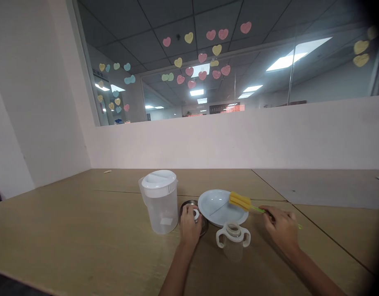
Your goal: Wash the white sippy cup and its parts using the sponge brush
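My right hand (282, 228) is closed round the green handle of a bottle brush (240, 201), whose yellow sponge head is over the right side of a white dish (212, 205). Over a round metal dish (204, 227), my left hand (190, 230) has its fingers curled on a small white ring-shaped cap (196, 214); the hand hides part of both. Between my hands, a clear baby bottle (233, 246) with two white handles stands upright, its mouth uncovered. To the left of my left hand stands a translucent pitcher (163, 209) with a white lid.
The wooden table (84, 230) has seams running across it. A small pale strip (107, 171) lies near its back left edge. Behind it rises a white wall (208, 144) with a window above, dotted with heart-shaped stickers (217, 50).
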